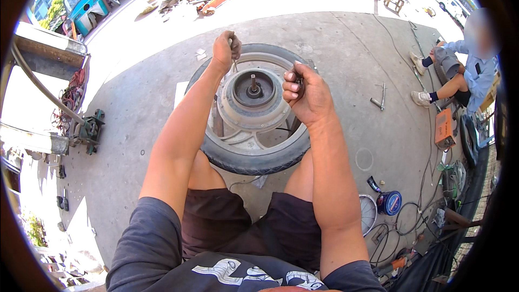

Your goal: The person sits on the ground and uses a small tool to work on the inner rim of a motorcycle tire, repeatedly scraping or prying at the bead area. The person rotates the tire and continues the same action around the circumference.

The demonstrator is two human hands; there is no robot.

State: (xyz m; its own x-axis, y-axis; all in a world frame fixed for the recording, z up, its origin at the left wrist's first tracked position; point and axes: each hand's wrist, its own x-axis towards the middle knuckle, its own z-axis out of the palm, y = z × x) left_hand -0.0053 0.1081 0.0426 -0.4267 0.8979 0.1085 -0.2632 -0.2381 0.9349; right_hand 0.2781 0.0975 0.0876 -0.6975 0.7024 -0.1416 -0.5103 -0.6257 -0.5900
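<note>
A wheel point(246, 165) with a black tire and grey cast spokes lies flat in front of me, with a round hub point(249, 113) and upright axle point(253, 82) at its middle. My left hand point(225, 48) is closed round a small-handled tool over the hub's upper left, with a thin metal shaft point(235, 66) pointing down from it. My right hand point(305, 93) is raised over the wheel's right side, palm up, fingers curled round something small and dark that I cannot make out.
A co-worker point(473, 81) sits at the right, near an orange box point(444, 128). A metal T-shaped tool point(381, 100), cables and a blue tub point(388, 203) lie on the concrete. Machinery point(89, 130) stands at the left; scattered parts point(211, 2) lie beyond.
</note>
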